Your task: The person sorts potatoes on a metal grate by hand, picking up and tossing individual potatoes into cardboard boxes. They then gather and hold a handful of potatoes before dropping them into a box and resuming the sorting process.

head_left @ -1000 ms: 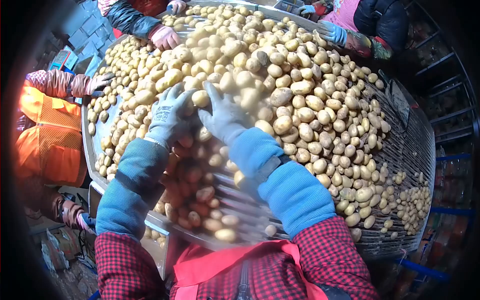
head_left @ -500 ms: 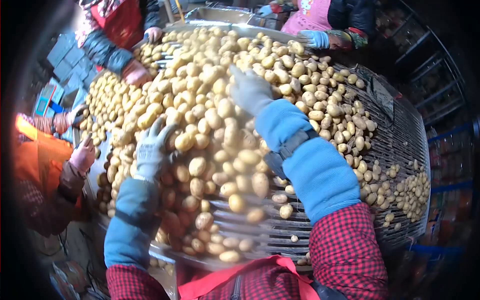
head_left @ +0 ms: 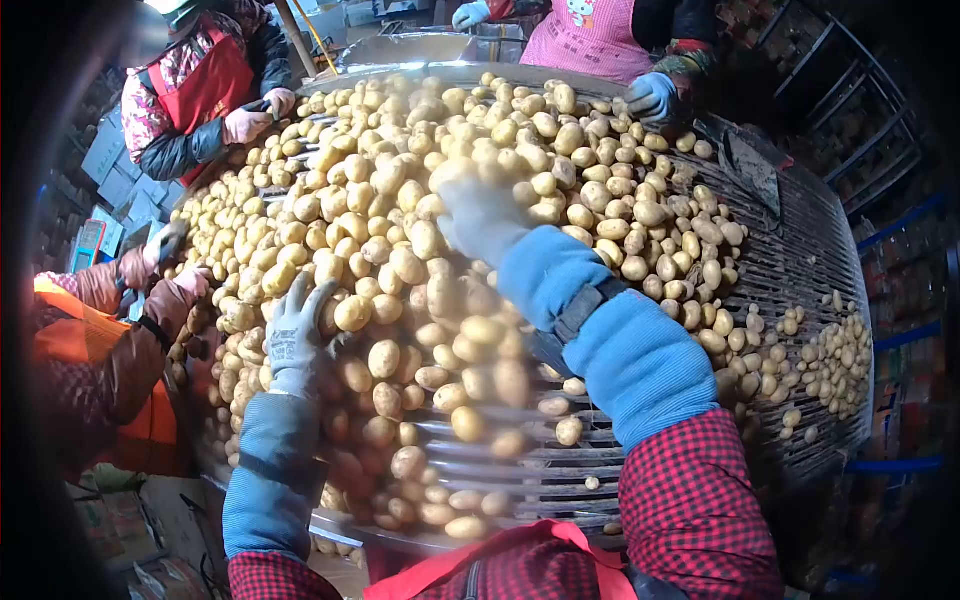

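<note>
My left hand, in a grey glove, rests on a heap of potatoes with its fingers spread and nothing gripped. To the upper right, my right hand reaches over the middle of the heap in a grey glove. Its fingers look stretched out over the potatoes, though their tips are blurred. The potatoes are yellowish-brown, of mixed sizes, and lie on a slatted metal sorting table. A hazy patch blurs the middle of the view.
A person in a red apron stands at the upper left. Another in a pink apron has a blue-gloved hand at the far edge. A person in orange works at the left. Smaller potatoes lie at the right.
My right hand has shifted slightly left and down across the heap. My left hand stays nearly in place. The red-aproned person's hands have drawn back from the potatoes.
</note>
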The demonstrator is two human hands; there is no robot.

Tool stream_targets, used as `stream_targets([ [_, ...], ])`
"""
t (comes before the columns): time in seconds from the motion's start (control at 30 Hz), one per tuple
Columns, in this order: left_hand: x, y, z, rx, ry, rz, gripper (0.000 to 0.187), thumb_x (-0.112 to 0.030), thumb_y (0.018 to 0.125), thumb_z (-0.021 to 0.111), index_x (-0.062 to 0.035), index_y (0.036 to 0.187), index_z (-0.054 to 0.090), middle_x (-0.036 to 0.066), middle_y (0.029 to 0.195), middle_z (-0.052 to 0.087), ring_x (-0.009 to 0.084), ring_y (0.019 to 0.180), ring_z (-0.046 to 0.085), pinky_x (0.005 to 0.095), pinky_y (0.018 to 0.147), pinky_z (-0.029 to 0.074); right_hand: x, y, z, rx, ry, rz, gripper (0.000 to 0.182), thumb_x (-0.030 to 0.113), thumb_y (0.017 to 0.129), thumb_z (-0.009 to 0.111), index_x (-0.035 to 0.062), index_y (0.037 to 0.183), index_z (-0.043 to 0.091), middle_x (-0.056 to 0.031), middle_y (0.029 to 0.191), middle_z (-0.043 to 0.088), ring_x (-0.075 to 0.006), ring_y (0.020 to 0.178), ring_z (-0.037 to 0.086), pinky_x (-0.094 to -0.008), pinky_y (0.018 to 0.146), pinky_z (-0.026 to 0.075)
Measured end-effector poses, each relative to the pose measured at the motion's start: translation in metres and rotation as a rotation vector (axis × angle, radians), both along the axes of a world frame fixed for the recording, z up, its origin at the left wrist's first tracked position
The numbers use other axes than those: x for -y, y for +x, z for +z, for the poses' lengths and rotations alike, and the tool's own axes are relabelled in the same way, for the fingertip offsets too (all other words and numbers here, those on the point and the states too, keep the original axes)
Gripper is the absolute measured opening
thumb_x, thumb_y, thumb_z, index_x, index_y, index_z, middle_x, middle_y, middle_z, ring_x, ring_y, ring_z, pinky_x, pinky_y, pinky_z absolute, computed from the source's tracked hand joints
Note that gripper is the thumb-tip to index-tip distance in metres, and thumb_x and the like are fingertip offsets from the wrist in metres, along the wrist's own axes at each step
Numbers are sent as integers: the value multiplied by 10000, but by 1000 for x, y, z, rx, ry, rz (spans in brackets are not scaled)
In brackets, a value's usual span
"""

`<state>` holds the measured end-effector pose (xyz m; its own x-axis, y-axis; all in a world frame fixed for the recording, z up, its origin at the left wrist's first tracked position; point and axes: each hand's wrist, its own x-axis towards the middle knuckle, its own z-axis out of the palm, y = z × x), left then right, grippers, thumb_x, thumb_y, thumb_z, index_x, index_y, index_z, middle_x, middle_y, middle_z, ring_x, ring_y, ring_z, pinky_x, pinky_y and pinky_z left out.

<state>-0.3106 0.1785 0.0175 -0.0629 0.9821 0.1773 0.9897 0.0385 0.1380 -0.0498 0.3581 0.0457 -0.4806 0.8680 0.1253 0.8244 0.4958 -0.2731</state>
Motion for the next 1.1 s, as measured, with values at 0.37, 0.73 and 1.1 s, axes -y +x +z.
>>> stream_targets([
  [0.37, 1, -2, -7, 2, 14, -18, 844, -321, 638, 884, -220, 1412, 562, 140, 1506, 481, 380, 1321, 492, 478, 1101, 424, -87, 152, -16, -847, -515, -368, 354, 217, 951, 645, 45, 1260, 636, -31, 991, 706, -128, 868, 648, -288, 737, 530],
  [0.73, 2, -2, -10, -29, 62, -26, 809, -384, 673, 873, -262, 1412, 565, 132, 1494, 494, 372, 1290, 523, 488, 1087, 427, 21, 141, -3, -1756, -842, -195, 469, 352, 1004, 609, 66, 1374, 561, -36, 1052, 657, -168, 940, 646, -270, 753, 513],
  [1.1, 4, -1, -13, 8, 88, -28, 783, -333, 710, 864, -266, 1422, 545, 139, 1486, 495, 372, 1312, 501, 477, 1100, 417, 157, 141, -21, -1935, -1021, -301, 553, 551, 1019, 520, 101, 1326, 613, -102, 1072, 694, -183, 830, 659, -260, 620, 508],
])
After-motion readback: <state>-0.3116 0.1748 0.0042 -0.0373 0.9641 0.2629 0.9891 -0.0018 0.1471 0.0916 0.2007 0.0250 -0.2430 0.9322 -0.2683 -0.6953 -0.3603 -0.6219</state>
